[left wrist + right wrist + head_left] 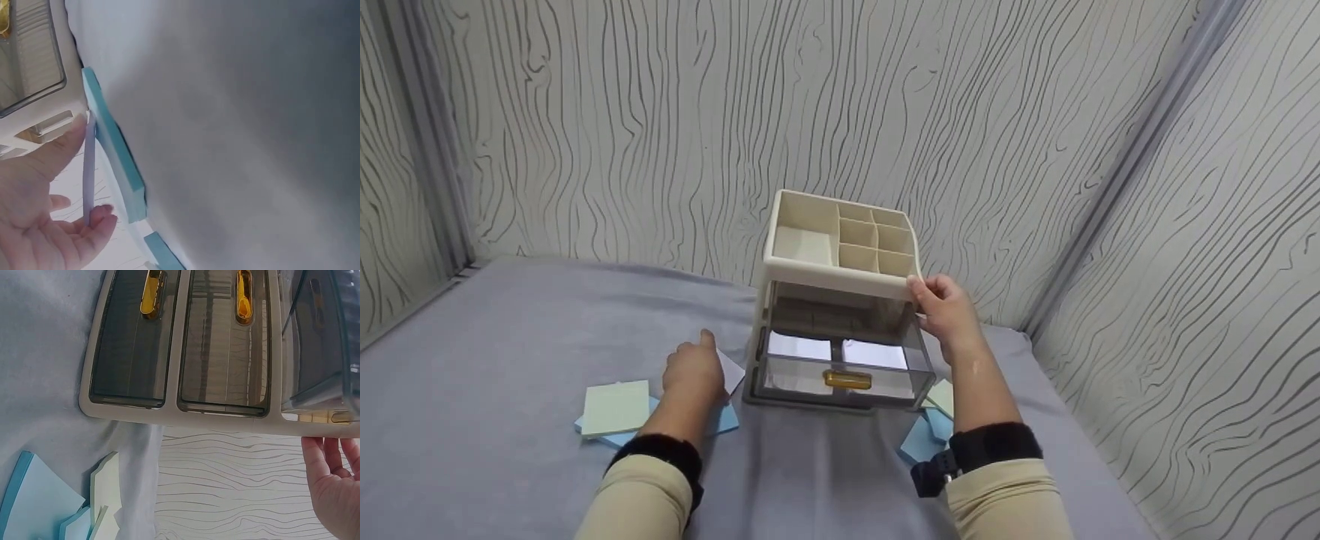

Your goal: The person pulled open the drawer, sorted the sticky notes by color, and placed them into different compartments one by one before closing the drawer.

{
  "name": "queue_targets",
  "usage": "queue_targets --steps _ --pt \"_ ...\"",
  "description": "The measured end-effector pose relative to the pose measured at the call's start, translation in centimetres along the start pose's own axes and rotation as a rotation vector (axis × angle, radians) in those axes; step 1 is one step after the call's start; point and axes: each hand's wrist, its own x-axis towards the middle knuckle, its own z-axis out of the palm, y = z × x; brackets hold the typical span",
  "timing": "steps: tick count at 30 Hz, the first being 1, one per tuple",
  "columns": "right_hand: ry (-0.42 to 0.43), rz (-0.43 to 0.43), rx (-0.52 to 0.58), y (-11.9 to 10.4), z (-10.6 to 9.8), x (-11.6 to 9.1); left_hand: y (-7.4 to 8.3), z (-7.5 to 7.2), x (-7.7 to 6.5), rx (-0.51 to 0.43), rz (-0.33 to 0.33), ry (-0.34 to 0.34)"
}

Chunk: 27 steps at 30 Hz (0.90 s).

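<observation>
My left hand pinches a thin pale lilac note pad between thumb and fingertips, left of a cream desktop organizer. In the left wrist view, the pad stands edge-on beside the organizer's side, close to a blue note pad. With my right hand I grip the organizer's upper right edge, thumb at the front. Its top smoked-clear drawer is pulled out and holds two white stacks side by side. In the right wrist view, two lower drawers with amber handles are closed.
A pale green pad lies over blue pads on the left of the grey cloth. More blue and green pads lie to the right, partly behind my forearm. A wood-grain patterned wall rises behind.
</observation>
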Motion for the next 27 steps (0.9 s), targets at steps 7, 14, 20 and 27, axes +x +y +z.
queue_targets --steps 7,14,20,27 --pt "-0.008 -0.006 -0.006 0.1 -0.1 0.0 0.3 -1.1 0.4 -0.043 -0.024 0.009" --pt "-0.010 -0.005 0.001 0.1 -0.1 -0.1 0.3 -2.1 0.3 -0.053 0.035 0.025" --pt "-0.013 -0.005 -0.005 0.1 -0.1 -0.1 0.1 -4.1 -0.3 -0.051 0.070 0.036" --pt "-0.017 -0.005 -0.002 0.0 0.0 -0.1 -0.4 -7.6 -1.0 -0.099 0.107 0.052"
